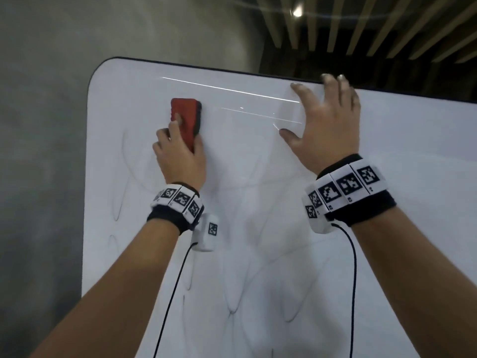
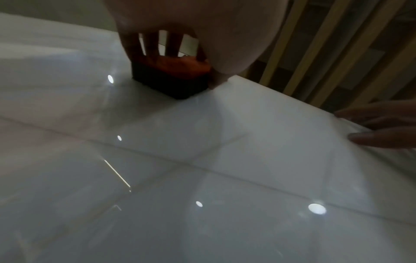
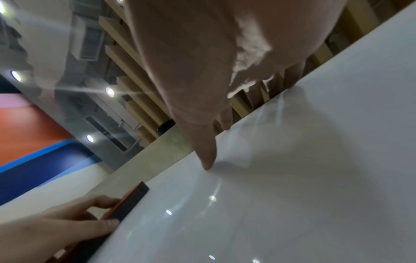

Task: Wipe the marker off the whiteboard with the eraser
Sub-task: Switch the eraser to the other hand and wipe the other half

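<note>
Left hand [image 1: 180,156] grips red eraser [image 1: 186,120] on whiteboard [image 1: 258,228]; right hand [image 1: 325,125] flat

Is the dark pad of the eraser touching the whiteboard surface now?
Touching. In the left wrist view the eraser sits flat on the whiteboard with no gap under its dark pad, gripped by the left hand.

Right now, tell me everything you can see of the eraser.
The eraser is a rectangular block with a red top and a dark, felt-like pad beneath. It lies pad-down, flat against the whiteboard near its upper left corner, long side running up the board. The left hand grips its lower half, fingers on one side, thumb on the other. The right hand is apart from it, at the board's top edge.
</note>
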